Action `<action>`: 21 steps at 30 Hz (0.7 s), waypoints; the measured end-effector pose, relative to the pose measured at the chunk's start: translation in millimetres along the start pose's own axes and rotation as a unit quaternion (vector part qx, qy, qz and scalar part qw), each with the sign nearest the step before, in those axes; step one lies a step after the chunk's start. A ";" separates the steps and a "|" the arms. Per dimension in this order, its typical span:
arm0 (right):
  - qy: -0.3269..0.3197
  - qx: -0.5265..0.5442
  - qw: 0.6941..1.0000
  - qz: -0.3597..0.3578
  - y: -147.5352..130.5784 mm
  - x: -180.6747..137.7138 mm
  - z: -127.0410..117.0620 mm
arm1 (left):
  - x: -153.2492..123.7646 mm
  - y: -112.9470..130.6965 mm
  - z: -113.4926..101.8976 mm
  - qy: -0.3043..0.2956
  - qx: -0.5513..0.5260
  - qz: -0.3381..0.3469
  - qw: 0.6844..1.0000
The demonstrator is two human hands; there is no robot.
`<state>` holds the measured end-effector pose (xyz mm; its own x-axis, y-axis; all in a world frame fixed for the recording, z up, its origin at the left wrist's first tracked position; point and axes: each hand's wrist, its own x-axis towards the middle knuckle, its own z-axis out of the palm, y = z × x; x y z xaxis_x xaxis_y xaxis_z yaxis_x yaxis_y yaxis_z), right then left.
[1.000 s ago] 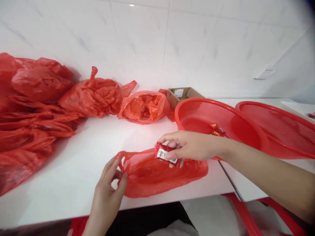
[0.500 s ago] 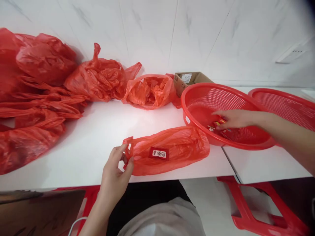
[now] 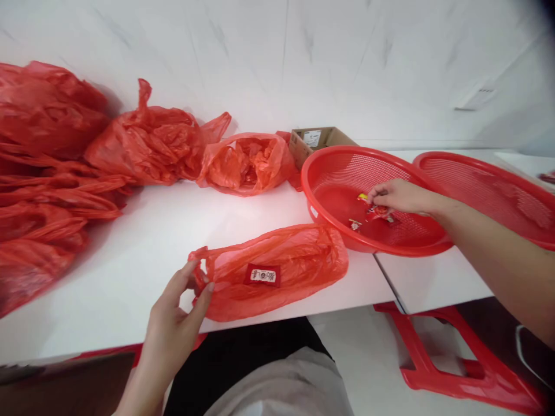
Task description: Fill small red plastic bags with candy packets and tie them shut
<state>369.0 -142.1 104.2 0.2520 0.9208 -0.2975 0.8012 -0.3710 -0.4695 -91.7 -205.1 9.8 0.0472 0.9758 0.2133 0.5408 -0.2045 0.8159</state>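
Note:
A red plastic bag [image 3: 277, 271] lies flat near the front edge of the white table [image 3: 143, 248], with a small red packet [image 3: 262, 275] resting on it. My left hand [image 3: 176, 318] pinches the bag's handle at its left end. My right hand [image 3: 396, 197] reaches into a red mesh basket [image 3: 347, 167] and is closed on small red wrapped candies [image 3: 378, 212]. One more candy [image 3: 354, 223] lies loose on the basket's floor.
Filled and crumpled red bags [image 3: 147, 144] pile along the wall at left, one open bag [image 3: 245, 163] near the middle. A small cardboard box [image 3: 316, 140] sits behind the basket. A second red basket [image 3: 489, 196] stands to the right; a red stool [image 3: 455, 358] below.
My right hand left the red packet on the flat bag, moved into the basket and closed on candies. My left hand kept hold of the bag handle.

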 end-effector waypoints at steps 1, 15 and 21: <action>0.008 0.036 0.999 -0.010 -3.1 -4.3 -4.0 | 0.9 -0.6 0.5 -0.004 -0.001 0.002 1.000; -0.161 0.195 0.930 -0.265 -107.8 -78.4 65.0 | 4.1 6.7 21.5 -0.035 -0.040 -0.010 0.999; -0.133 0.149 0.935 -0.292 -114.1 -69.3 99.9 | 1.7 7.9 21.2 -0.033 -0.059 -0.007 0.998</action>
<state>206.0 -175.6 95.4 -0.3563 0.9294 -0.0960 0.5637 0.1318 -0.8154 -69.5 -203.5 5.2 0.0989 0.9806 0.1692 0.4389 -0.1956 0.8770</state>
